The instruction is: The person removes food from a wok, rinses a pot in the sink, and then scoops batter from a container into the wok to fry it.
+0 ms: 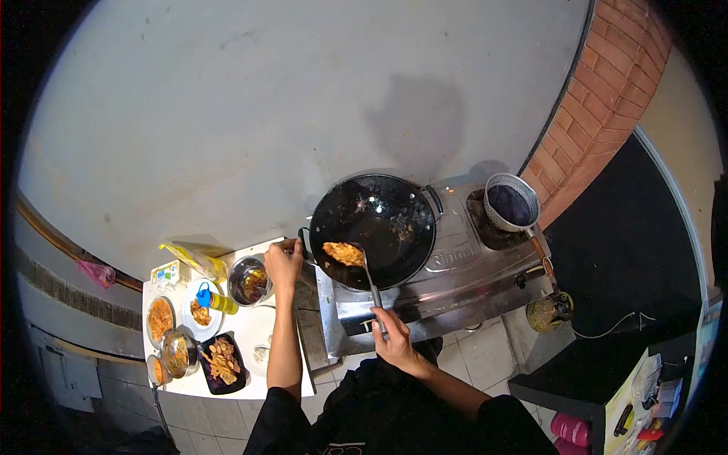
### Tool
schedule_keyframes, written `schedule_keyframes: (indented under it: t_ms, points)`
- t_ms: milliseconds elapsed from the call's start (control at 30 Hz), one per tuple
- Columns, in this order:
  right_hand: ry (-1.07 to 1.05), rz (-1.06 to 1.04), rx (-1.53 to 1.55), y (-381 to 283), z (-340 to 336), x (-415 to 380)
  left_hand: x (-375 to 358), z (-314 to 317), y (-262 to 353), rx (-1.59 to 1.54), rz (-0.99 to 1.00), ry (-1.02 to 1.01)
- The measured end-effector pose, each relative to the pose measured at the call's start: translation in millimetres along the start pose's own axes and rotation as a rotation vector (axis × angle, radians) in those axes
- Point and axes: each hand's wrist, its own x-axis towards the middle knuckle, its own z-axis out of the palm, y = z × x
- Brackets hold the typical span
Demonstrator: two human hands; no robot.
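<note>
My right hand (394, 343) is closed around the handle of a long metal spatula (371, 284). A heap of orange-brown food (343, 254) lies on the spatula's head, over the left side of a large black wok (379, 254), and covers most of that head. Dark residue marks the wok's inside. At the wok's left side, my left hand (283, 264) is closed on its loop handle (305, 246). Just left of that hand stands a steel bowl (249, 281) with dark, oily contents.
The wok sits on a metal gas stove (455, 254); a saucepan (512, 203) stands on the right burner. On the white table (303, 375) are a black tray of food (222, 364), a blue-capped yellow bottle (218, 300), a metal pot (179, 353) and an orange-filled bowl (160, 319).
</note>
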Motion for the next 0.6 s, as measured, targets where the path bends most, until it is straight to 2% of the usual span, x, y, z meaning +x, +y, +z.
schedule_keyframes:
  t_ms: [67,167,467,600]
  points:
    - [0.017,-0.001,0.011,-2.3,-1.1,1.1,-0.9,-2.3,2.9,0.003,0.0,-0.002]
    - [-0.021,0.122,0.031,-4.6,-3.9,-1.8,-0.1,-0.6,0.7,-0.013,-0.004,-0.009]
    - [0.004,0.11,0.045,-6.4,-3.0,1.3,-1.6,-3.3,2.4,-0.028,-0.024,-0.04]
    - [0.005,0.039,0.007,-4.9,-5.6,7.0,-1.0,1.6,-3.8,-0.078,-0.014,-0.068]
